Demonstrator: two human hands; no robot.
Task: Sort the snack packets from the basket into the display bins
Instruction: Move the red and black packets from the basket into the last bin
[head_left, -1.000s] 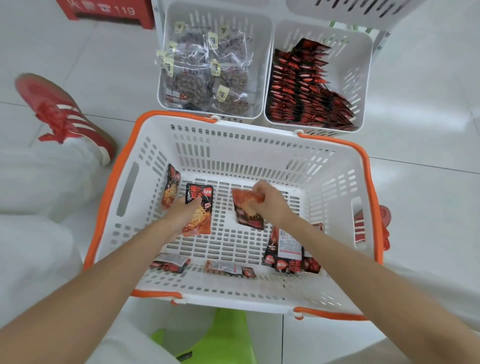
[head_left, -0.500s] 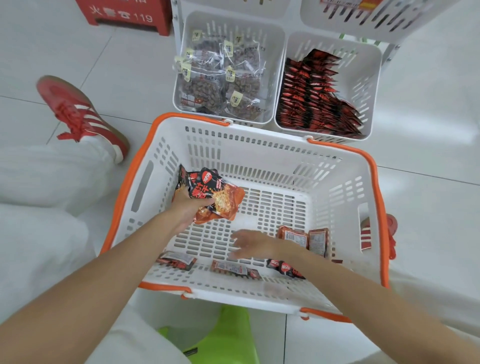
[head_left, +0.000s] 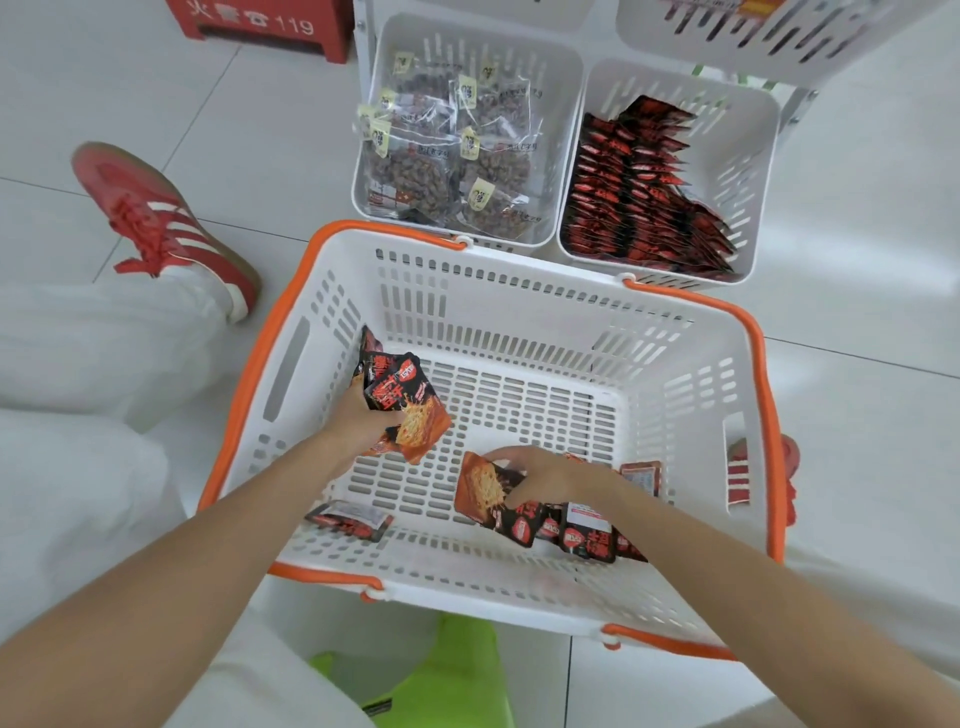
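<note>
A bright green stool (head_left: 441, 670) shows at the near edge, between white trouser legs. Just beyond it sits the white basket (head_left: 519, 312) with orange handles, on the tiled floor. Along its near side lie a single packet (head_left: 348, 519) to the left and a cluster of red-and-black packets (head_left: 587, 538) to the right. The right hand (head_left: 545, 475) rests on that cluster, fingers curled around an orange-fronted packet (head_left: 480, 493). Farther in and to the left, the left hand (head_left: 363, 415) grips a bunch of packets (head_left: 405, 405), lifted near the basket's left wall. A red shoe (head_left: 161, 218) lies left of the basket. Just past the far rim stand two display bins: the left bin (head_left: 550, 93) holds clear bags of brown snacks, the right bin (head_left: 737, 156) rows of red-and-black packets.
</note>
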